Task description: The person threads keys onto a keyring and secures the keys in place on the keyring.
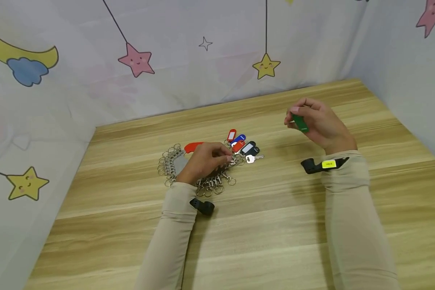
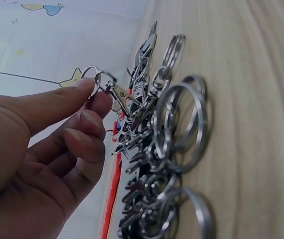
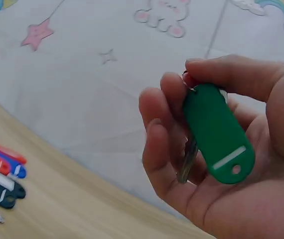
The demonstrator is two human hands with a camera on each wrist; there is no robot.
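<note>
My left hand (image 1: pixel 207 160) is over the ring of metal clasps, and in the left wrist view its thumb and forefinger pinch a split ring (image 2: pixel 91 73). A small swivel clasp (image 2: pixel 118 94) is linked to that ring. Raised above the table on the right, my right hand (image 1: pixel 326 125) holds a green key tag (image 3: pixel 216 132) by its ring end. A key (image 3: pixel 187 162) hangs behind the tag, partly hidden by it. Under and around my left hand lie several clasps with rings (image 1: pixel 169 159), fanned about a grey plate (image 1: pixel 180 163) with a red handle (image 1: pixel 193 147).
Just beyond my left hand lie key tags: a red one (image 1: pixel 232 134), a blue one (image 1: pixel 240 139), another red tag (image 1: pixel 238 146) and black ones (image 1: pixel 249 148). A silver key (image 1: pixel 253 159) is beside them. A patterned cloth wall (image 1: pixel 203 80) borders the wooden table (image 1: pixel 268 225).
</note>
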